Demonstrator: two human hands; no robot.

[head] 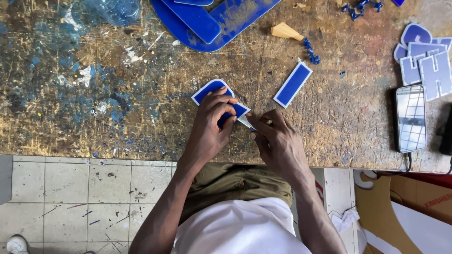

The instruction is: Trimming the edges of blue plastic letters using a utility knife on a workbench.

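Observation:
My left hand (211,127) presses down on a blue acrylic letter piece with a white edge (210,89) lying on the scarred wooden workbench (141,108). My right hand (278,141) pinches a thin strip of pale film or a small blade (246,122) at the piece's lower right corner; which it is I cannot tell. A separate blue rectangular piece with a white border (293,84) lies just beyond my right hand.
Large blue acrylic offcuts (212,23) and a clear plastic bottle (117,10) sit at the far edge. Pale blue cut letters (423,59) are stacked at the right, beside a phone (411,117) on a cable. Blue shavings (310,51) and a tan scrap (285,32) lie nearby.

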